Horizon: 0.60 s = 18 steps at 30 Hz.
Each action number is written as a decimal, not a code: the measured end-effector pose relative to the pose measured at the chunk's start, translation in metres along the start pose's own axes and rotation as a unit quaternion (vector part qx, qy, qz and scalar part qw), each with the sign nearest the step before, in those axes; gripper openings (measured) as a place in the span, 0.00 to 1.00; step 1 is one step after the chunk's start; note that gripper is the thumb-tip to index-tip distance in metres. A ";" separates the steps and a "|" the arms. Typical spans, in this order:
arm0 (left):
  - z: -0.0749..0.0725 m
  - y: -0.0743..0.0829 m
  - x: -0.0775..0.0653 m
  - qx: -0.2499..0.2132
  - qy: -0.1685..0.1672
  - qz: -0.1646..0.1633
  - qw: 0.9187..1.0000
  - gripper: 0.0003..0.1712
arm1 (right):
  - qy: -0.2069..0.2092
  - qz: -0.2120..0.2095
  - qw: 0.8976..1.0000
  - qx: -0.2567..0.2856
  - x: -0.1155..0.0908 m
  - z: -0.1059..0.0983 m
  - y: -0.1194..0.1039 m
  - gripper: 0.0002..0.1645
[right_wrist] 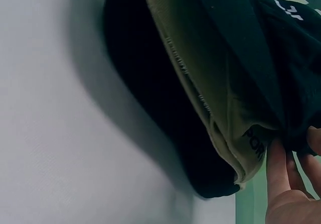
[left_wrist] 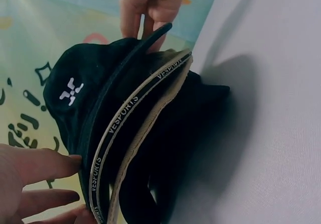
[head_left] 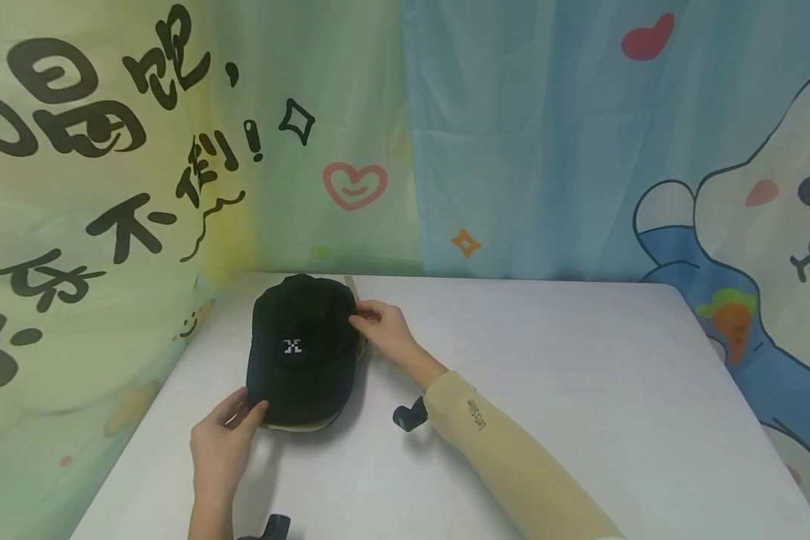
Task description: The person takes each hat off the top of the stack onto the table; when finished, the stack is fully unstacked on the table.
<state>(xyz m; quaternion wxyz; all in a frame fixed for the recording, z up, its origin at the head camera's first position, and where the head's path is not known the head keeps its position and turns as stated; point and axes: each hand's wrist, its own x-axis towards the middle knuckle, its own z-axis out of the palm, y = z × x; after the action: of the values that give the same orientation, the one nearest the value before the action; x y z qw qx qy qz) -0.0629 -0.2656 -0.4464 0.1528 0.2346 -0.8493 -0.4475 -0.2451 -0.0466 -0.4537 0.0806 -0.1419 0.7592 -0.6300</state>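
Note:
A dark cap (head_left: 310,307) with a small white emblem sits uppermost in a stack of caps at the table's left. Beneath it shows a beige cap (right_wrist: 241,98); lowest is another dark cap (right_wrist: 145,78), its brim close over the table. In the left wrist view, lettered tape (left_wrist: 123,121) curves along the layers. My left hand (head_left: 224,439) pinches the uppermost cap at the left of its brim, thumb at the front edge. The right hand (head_left: 388,330) grips that cap's right side between thumb and fingers. The inside of the stack is mostly hidden.
The white table (head_left: 547,375) extends to the right of the caps. A printed curtain (head_left: 513,150) hangs behind and on both sides. Small dark devices sit near both wrists, one by the right sleeve (head_left: 513,457), the other low by the left forearm.

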 end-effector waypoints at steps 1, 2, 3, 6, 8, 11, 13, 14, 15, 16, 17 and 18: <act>0.000 0.000 0.000 -0.001 -0.002 0.000 1.000 0.31 | 0.000 -0.001 1.000 0.000 0.000 0.000 0.000 0.21; 0.000 0.001 0.000 -0.002 -0.004 0.001 1.000 0.31 | 0.001 -0.003 1.000 -0.001 0.000 -0.001 -0.001 0.21; 0.000 0.001 0.000 -0.001 -0.006 0.001 1.000 0.31 | 0.001 -0.003 1.000 0.000 0.001 -0.001 -0.001 0.21; -0.001 0.001 0.000 -0.002 -0.010 0.000 1.000 0.31 | 0.002 -0.007 1.000 0.003 0.001 -0.002 -0.003 0.20; -0.001 0.002 0.000 -0.002 -0.012 -0.001 1.000 0.31 | 0.001 -0.010 1.000 0.009 0.001 -0.002 -0.004 0.20; -0.001 0.004 -0.001 -0.006 -0.012 -0.006 1.000 0.31 | -0.001 -0.012 1.000 0.020 0.001 -0.002 -0.006 0.20; -0.001 0.006 -0.001 -0.011 -0.012 -0.011 1.000 0.31 | -0.004 -0.012 1.000 0.027 0.001 -0.003 -0.008 0.20; -0.001 0.006 -0.001 -0.014 -0.011 -0.014 1.000 0.31 | -0.005 -0.012 0.999 0.029 0.001 -0.003 -0.009 0.21; -0.001 0.007 -0.002 -0.017 -0.010 -0.016 1.000 0.31 | -0.006 -0.013 0.999 0.030 0.001 -0.003 -0.009 0.21; -0.001 0.008 -0.002 -0.018 -0.009 -0.018 1.000 0.31 | -0.006 -0.013 0.999 0.032 0.001 -0.003 -0.010 0.21; -0.001 0.009 -0.002 -0.019 -0.009 -0.019 1.000 0.31 | -0.005 -0.013 0.999 0.032 0.000 -0.004 -0.010 0.21; -0.001 0.009 -0.002 -0.020 -0.009 -0.020 1.000 0.31 | -0.005 -0.014 0.999 0.033 0.000 -0.004 -0.011 0.21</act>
<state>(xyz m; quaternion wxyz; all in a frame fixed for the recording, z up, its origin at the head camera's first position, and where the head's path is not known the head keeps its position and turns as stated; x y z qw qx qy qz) -0.0631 -0.2608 -0.4384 0.1414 0.2444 -0.8366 -0.4696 -0.2454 -0.0448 -0.4424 0.0800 -0.1531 0.7357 -0.6549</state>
